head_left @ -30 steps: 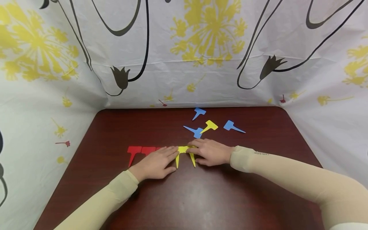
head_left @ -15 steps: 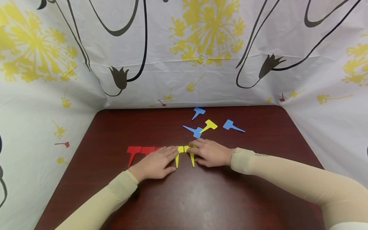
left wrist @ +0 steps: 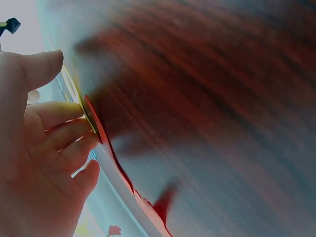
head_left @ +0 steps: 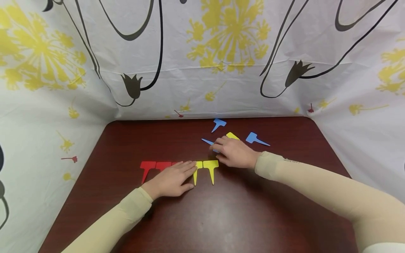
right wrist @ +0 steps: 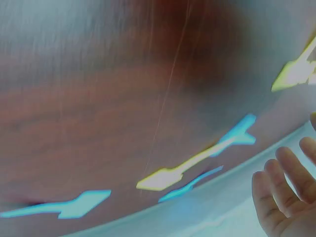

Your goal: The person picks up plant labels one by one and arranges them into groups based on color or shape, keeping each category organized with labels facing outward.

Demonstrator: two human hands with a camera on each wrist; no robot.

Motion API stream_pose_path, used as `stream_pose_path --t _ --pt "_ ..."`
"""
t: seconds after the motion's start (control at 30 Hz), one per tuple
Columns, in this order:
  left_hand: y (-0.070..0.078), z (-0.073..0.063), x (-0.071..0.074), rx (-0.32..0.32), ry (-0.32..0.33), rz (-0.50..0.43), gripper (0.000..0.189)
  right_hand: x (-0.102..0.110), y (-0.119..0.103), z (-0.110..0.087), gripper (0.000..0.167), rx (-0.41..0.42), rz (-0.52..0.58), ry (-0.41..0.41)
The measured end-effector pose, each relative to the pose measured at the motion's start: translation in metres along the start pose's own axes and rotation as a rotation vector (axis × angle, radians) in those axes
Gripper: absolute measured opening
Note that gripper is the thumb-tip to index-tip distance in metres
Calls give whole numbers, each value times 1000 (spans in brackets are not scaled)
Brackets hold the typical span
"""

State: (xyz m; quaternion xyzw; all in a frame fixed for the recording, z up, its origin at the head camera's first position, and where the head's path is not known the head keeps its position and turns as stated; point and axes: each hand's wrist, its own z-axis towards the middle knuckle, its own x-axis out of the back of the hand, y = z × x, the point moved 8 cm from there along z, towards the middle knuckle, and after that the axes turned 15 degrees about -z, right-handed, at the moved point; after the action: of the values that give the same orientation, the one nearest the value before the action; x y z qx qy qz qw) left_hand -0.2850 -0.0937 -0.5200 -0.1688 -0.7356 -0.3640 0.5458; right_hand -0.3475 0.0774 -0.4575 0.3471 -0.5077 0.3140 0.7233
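Note:
T-shaped plant labels lie in a row on the dark table, red ones (head_left: 148,164) at the left and two yellow ones at the right. My left hand (head_left: 172,179) rests on the row's middle with fingers extended, hiding the labels beneath. Its fingertips touch the nearer yellow label (head_left: 198,164); the end yellow label (head_left: 211,164) lies beside it, untouched. My right hand (head_left: 235,151), fingers loosely bent and holding nothing, is over the loose labels behind the row. It partly covers a yellow label (head_left: 232,135) and a blue label (head_left: 207,141). In the right wrist view, that yellow label (right wrist: 160,179) overlaps a blue one (right wrist: 242,137).
Two other blue labels lie farther back, one near the table's rear edge (head_left: 219,122) and one to the right (head_left: 252,137). A white curtain (head_left: 177,84) with flower prints surrounds the back and sides of the table (head_left: 202,218).
My right hand has let go of the end yellow label and moved back toward the loose labels. Earlier, that yellow label slid left against its neighbour. My left hand has stayed put.

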Motion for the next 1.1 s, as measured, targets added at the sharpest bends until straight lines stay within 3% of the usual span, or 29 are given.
stream_pose_path --t 0.27,0.57,1.1 --pt "1 -1 1 -1 3 -12 72 -13 32 1 28 -54 -59 -65" --pt "2 -1 6 11 33 -45 70 -32 49 3 28 -1 -161 -96" --pt "-1 -6 8 -26 73 -30 71 -42 32 12 10 270 -448 -83"
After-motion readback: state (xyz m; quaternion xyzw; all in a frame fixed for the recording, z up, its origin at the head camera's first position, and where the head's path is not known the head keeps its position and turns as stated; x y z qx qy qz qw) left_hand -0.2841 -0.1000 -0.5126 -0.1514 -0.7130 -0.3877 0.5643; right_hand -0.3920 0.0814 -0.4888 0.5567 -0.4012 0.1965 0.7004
